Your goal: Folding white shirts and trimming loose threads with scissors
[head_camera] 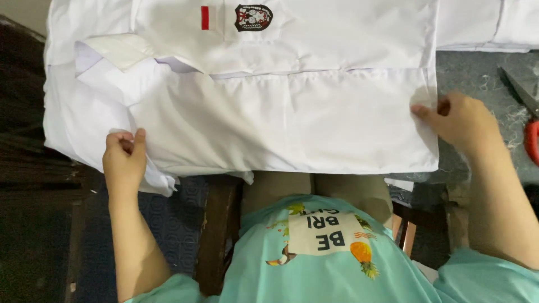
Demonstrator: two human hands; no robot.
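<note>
Two hands on one folded white cotton shirt, near edge of grey table.
Left hand pinches the left fold; right hand pinches the right edge. Lower half folded up, sides tucked; badge end left to fold. Red-handled scissors at right edge.

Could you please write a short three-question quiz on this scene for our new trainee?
1. True or false: the left hand pinches the white shirt.
2. What does the right hand grip? A) the shirt's right edge B) the red-handled scissors C) the badge
3. Which colour is the small stripe beside the badge?

Key: 1 true; 2 A; 3 red.
</note>
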